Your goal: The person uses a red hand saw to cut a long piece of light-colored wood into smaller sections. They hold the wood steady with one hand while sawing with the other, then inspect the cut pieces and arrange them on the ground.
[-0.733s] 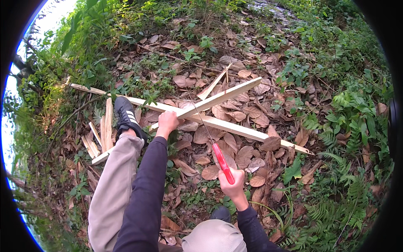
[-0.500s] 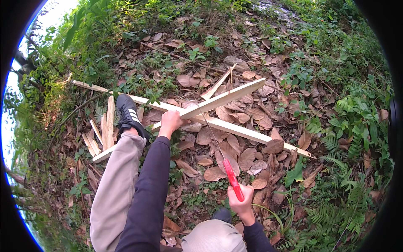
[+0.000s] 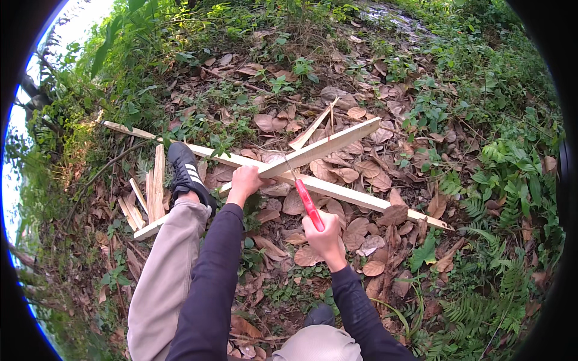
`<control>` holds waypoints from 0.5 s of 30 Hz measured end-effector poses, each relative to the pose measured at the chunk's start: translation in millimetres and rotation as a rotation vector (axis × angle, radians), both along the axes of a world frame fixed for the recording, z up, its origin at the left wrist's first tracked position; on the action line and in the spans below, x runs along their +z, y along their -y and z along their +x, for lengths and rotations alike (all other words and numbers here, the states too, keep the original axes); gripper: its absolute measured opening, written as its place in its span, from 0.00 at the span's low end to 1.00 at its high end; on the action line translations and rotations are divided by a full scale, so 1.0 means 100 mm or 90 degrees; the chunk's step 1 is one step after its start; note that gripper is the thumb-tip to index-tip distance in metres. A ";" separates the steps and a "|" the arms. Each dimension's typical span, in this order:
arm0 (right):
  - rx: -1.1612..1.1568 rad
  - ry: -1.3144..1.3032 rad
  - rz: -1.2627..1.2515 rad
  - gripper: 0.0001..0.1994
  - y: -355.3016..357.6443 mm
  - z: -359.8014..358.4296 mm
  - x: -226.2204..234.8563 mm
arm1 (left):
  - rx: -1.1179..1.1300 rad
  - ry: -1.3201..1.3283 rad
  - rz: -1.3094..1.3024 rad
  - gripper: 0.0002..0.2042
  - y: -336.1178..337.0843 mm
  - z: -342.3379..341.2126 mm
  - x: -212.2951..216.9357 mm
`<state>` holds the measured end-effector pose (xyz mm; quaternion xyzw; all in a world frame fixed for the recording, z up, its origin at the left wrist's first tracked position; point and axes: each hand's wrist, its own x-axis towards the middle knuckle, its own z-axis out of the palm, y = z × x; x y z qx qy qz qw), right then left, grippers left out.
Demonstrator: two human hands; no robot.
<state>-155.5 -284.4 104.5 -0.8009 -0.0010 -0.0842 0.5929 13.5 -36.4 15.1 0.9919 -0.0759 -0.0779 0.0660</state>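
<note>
Left hand (image 3: 245,182), near the frame's center, is curled around a pale plank (image 3: 334,143) slanting to the upper right; right hand (image 3: 323,233), just below center, clenches a red-handled saw (image 3: 309,206), blade against that plank. Beneath crosses a longer plank (image 3: 361,196).

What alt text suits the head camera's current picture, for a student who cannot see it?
A person's right hand grips a red-handled saw, its blade at a pale wooden plank held by the left hand. The plank lies across a longer wooden strip on leaf-strewn ground, with a black shoe to the left.
</note>
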 end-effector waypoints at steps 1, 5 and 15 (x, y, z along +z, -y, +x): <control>0.007 -0.030 -0.002 0.11 0.01 -0.16 -0.02 | -0.004 -0.017 -0.011 0.35 0.00 -0.03 0.01; 0.004 0.005 0.041 0.10 0.13 -0.74 0.17 | 0.009 -0.024 -0.008 0.36 -0.07 0.02 0.13; -0.016 0.027 0.047 0.13 0.01 -0.63 0.06 | -0.004 -0.027 -0.026 0.35 -0.06 0.03 0.07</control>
